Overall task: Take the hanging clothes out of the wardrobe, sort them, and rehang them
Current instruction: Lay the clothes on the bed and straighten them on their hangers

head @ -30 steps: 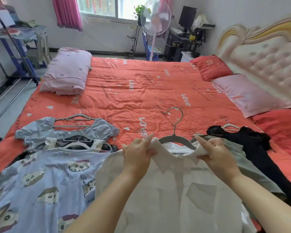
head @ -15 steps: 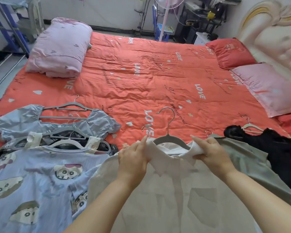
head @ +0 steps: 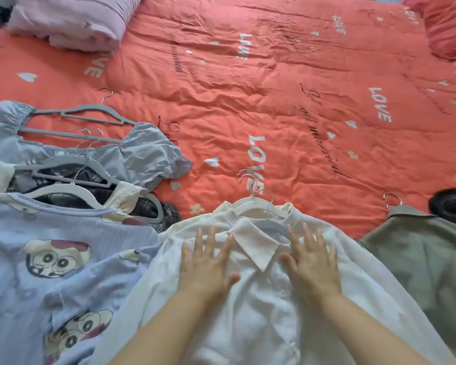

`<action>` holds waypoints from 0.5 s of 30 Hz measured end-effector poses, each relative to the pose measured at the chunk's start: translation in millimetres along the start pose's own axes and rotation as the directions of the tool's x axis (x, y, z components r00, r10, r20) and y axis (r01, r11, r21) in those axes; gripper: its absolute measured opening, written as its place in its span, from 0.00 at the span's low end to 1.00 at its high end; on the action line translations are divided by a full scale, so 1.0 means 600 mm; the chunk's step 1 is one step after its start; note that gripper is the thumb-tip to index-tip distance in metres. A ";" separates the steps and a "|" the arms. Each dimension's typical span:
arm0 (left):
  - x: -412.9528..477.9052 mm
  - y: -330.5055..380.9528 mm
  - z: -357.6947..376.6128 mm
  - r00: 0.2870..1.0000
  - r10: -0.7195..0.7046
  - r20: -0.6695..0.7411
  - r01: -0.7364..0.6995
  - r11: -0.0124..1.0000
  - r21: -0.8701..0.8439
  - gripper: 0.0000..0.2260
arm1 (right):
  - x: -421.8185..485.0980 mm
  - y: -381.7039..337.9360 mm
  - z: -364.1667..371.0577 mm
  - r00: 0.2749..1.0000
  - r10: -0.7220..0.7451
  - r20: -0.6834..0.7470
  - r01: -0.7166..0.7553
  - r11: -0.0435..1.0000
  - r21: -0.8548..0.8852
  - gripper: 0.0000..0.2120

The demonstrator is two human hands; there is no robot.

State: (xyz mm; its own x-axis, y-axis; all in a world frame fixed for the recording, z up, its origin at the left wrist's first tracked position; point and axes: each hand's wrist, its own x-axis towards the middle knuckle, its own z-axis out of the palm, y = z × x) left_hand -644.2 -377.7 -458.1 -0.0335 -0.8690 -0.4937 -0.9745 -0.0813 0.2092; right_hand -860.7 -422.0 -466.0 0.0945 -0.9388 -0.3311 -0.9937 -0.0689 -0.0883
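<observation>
Since every garment in view lies on the bed (head: 274, 88) rather than in a wardrobe, removal appears complete and sorting under way. The white shirt (head: 261, 306) lies at the near edge, between the blue cartoon-print top (head: 50, 259) and the green garment (head: 419, 254). Left hand (head: 206, 262) and right hand (head: 311, 259) rest flat on it, fingers spread, either side of the collar (head: 256, 243), gripping nothing. Rehanging appears outstanding; no wardrobe is in view.

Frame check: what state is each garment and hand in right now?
white shirt, on its hanger, laid flat on the bed
left hand, open, flat on the shirt
right hand, open, flat on the shirt
cartoon-print top, lying flat
green garment, lying flat, hook showing
</observation>
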 end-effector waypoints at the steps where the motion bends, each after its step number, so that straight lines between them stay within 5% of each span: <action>1: 0.006 -0.003 0.012 1.000 0.000 0.014 0.000 1.000 0.012 0.35 | 0.002 0.000 0.018 1.000 -0.003 0.009 0.003 1.000 -0.010 0.34; 10: 0.040 -0.015 0.065 0.997 -0.018 0.073 0.013 0.998 0.061 0.35 | 0.023 0.006 0.088 1.000 0.019 0.007 -0.018 0.998 -0.061 0.31; 15: 0.047 -0.014 0.051 0.988 -0.020 0.155 0.013 0.999 0.048 0.36 | 0.023 -0.008 0.060 0.990 0.043 0.135 -0.027 0.993 -0.117 0.31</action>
State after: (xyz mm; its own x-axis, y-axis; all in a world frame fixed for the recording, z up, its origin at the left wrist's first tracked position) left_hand -643.6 -386.3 -499.7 -0.0477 -0.7808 -0.6229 -0.9845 -0.0688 0.1616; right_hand -852.4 -422.5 -503.7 0.0590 -0.8867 -0.4585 -0.9961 -0.0826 0.0315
